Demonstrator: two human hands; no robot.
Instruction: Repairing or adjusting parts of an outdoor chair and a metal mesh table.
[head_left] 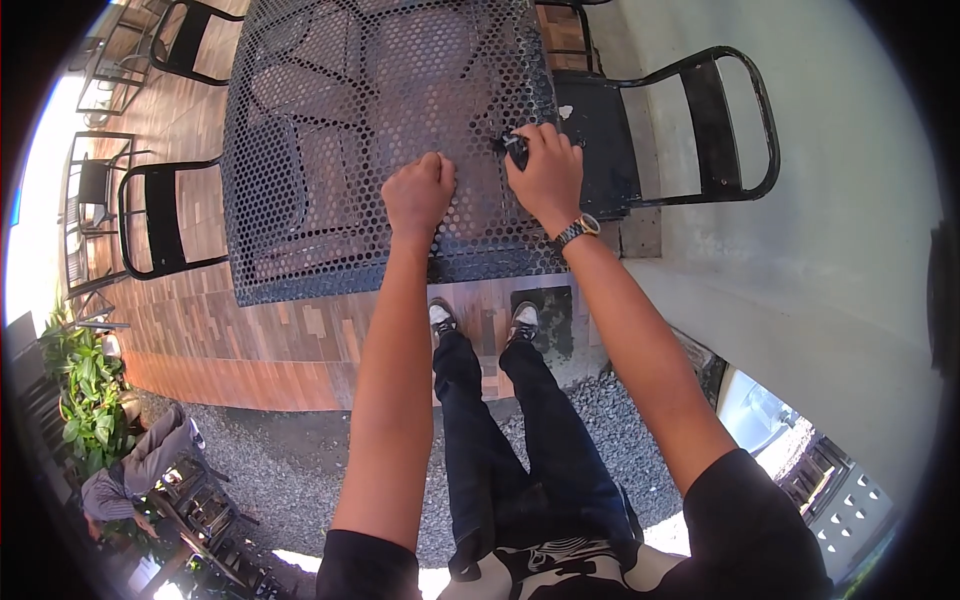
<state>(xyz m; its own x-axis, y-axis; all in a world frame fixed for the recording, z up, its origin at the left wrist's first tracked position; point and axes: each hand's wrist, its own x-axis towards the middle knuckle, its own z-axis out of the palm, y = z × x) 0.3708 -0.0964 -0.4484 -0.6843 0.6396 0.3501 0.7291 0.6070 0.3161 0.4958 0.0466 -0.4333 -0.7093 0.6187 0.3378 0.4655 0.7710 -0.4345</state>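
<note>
Over the near part of a black perforated metal table [330, 215], my left hand [418, 193] is closed in a fist, and nothing shows sticking out of it. To its right, close to the table's right edge, my right hand [548, 175] grips a small black object [515, 150]. Fingers cover part of that object, and its kind is not clear. A dark-banded watch [578, 229] is on my right wrist.
A black metal chair [715, 125] stands at the table's right, against a pale wall [850, 200]. Another black chair [168, 215] is on the left. Below are wooden flooring [240, 345] and gravel [300, 470]. A seated person [140, 475] is at the lower left beside green plants [90, 395].
</note>
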